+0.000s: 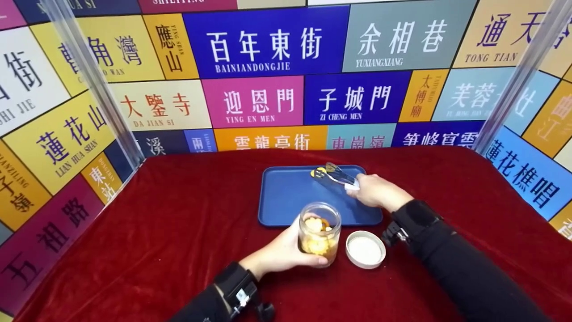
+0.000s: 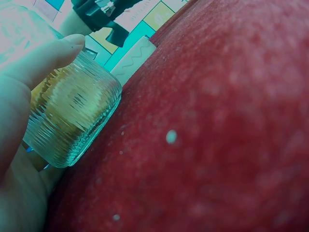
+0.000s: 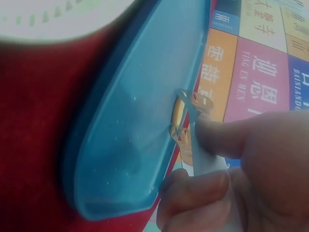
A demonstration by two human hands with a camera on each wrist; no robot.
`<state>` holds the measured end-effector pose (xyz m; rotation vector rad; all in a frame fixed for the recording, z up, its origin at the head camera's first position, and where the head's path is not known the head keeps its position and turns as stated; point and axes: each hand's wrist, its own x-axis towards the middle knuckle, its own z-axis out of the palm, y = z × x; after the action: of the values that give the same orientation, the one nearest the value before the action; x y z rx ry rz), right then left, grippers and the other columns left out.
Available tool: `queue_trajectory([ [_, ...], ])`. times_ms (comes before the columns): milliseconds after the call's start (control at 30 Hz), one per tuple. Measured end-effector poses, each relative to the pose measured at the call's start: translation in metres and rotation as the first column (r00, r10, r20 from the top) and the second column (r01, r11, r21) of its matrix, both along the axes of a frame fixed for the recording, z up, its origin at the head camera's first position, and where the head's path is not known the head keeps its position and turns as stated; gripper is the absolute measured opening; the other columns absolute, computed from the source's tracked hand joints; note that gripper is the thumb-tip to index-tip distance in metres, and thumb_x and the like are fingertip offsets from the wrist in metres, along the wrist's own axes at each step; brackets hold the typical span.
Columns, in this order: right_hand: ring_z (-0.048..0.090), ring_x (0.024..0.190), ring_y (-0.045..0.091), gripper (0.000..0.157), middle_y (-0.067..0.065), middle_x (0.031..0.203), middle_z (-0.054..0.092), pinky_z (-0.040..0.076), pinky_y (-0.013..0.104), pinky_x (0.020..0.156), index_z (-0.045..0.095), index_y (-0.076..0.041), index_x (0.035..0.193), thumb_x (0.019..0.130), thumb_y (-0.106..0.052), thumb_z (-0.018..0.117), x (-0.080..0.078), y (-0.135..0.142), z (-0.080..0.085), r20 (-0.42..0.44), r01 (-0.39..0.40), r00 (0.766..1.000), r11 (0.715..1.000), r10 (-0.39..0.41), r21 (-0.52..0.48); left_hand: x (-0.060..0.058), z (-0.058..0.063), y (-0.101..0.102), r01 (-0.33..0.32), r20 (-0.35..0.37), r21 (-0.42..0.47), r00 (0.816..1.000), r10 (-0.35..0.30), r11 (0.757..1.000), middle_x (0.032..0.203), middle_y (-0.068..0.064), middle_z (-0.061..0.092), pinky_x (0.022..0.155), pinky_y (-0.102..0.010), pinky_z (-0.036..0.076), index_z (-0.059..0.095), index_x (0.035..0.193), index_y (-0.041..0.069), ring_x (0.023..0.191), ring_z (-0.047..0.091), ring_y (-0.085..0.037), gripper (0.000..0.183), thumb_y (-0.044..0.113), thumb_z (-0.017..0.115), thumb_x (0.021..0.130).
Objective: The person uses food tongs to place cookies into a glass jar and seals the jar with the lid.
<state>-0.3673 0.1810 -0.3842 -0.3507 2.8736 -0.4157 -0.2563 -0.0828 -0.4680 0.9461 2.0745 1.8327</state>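
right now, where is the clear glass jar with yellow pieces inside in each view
Head: the clear glass jar is just below and right of centre, held by the left hand.
Left wrist: upper left, partly covered by that hand and cut off by the picture's edge.
Right wrist: not in it.
Shared landmark: the red velvety cloth, across the lower head picture, right in the left wrist's, left in the right wrist's.

- Tray: plain blue, edge included.
- Cloth over the surface: deep red with lighter streaks.
- Jar: clear, finely ribbed.
- Biscuits: golden yellow.
- Tongs: metallic, with a white handle.
- Lid: off-white, a wavy line round its side.
- Sleeves: black.
- Wall panels: blue, yellow, pink, orange, grey blocks, lettered in white, black or red.
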Motion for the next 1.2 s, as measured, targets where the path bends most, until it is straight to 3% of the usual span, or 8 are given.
queue_trajectory([
  [367,0.060,0.114,0.041,0.062,0.032,0.137,0.059,0.049,0.055,0.109,0.047,0.011,0.146,0.109,-0.038,0.058,-0.007,-0.022,0.000,-0.009,0.021,1.000,0.998,-0.021,0.067,0.000,0.001,-0.001,-0.008,-0.013,-0.007,1.000,0.007,1.000,0.144,0.002,0.060,0.121,-0.035,0.040,0.024,0.163,0.021,0.135,0.057,-0.015,0.107,0.010,0.092,0.082],
  [567,0.061,0.119,0.042,0.059,0.034,0.138,0.059,0.050,0.057,0.108,0.048,0.009,0.147,0.109,-0.035,0.058,-0.003,-0.023,0.004,-0.038,-0.012,0.999,0.991,0.017,0.132,0.000,0.001,-0.001,0.002,-0.006,-0.001,1.000,-0.002,1.000,0.145,-0.002,0.061,0.121,-0.035,0.040,0.024,0.164,0.021,0.135,0.058,-0.016,0.107,0.008,0.091,0.082],
  [867,0.064,0.101,0.040,0.052,0.030,0.117,0.064,0.056,0.054,0.093,0.054,0.010,0.137,0.107,-0.033,0.061,0.019,-0.004,0.010,-0.054,-0.044,0.997,0.993,0.050,0.109,0.000,0.001,-0.001,-0.003,-0.005,-0.002,1.000,0.003,1.000,0.144,0.002,0.061,0.121,-0.035,0.040,0.023,0.165,0.022,0.135,0.058,-0.016,0.108,0.009,0.092,0.082],
  [1100,0.066,0.107,0.043,0.056,0.033,0.120,0.064,0.055,0.060,0.099,0.053,0.012,0.136,0.106,-0.034,0.064,0.041,0.007,0.004,-0.065,-0.023,0.997,0.997,0.028,0.078,0.002,0.002,0.000,-0.011,0.007,-0.008,1.000,0.011,1.000,0.144,0.003,0.061,0.121,-0.034,0.039,0.020,0.167,0.022,0.135,0.058,-0.015,0.111,0.010,0.092,0.082],
  [1200,0.065,0.103,0.042,0.055,0.031,0.116,0.065,0.055,0.059,0.095,0.054,0.011,0.133,0.105,-0.035,0.066,0.044,0.011,0.002,-0.066,-0.018,0.998,0.999,0.021,0.039,0.002,0.001,-0.001,-0.015,0.013,-0.009,1.000,0.015,1.000,0.143,0.004,0.061,0.121,-0.034,0.040,0.021,0.166,0.022,0.134,0.058,-0.015,0.111,0.009,0.092,0.082],
])
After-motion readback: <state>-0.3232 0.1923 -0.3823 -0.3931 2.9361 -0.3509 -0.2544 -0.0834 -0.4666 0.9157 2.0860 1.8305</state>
